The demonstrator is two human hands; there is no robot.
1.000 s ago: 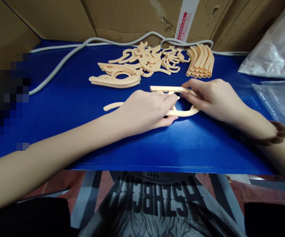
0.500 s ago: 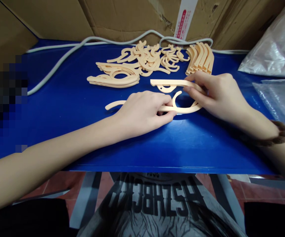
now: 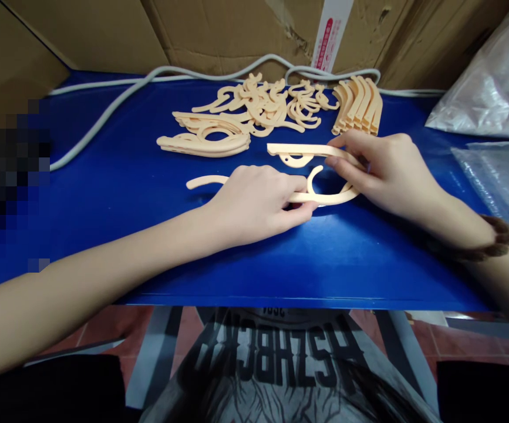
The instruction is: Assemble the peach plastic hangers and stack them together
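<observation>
My left hand point(image 3: 254, 205) is closed round a cream plastic hanger hook piece point(image 3: 331, 199), pinching it between thumb and fingers. Its curved tail point(image 3: 205, 181) sticks out to the left of the hand, and its open hook curls up on the right. My right hand point(image 3: 386, 170) grips a cream hanger arm point(image 3: 298, 150), a straight bar with a small half-loop below it, pointing left above the hook. Near the right fingers the two pieces come together; the fingers partly hide whether they are joined.
Folded hangers point(image 3: 204, 145) lie stacked behind my left hand. A heap of loose hook pieces point(image 3: 265, 108) and a row of hanger arms point(image 3: 357, 106) sit further back on the blue table point(image 3: 236, 276). A white cable point(image 3: 117, 103), cardboard point(image 3: 236, 35) and plastic bags point(image 3: 487, 88) surround them.
Both hands keep their grips. The hook piece and the hanger arm have shifted very slightly left and down; little else differs.
</observation>
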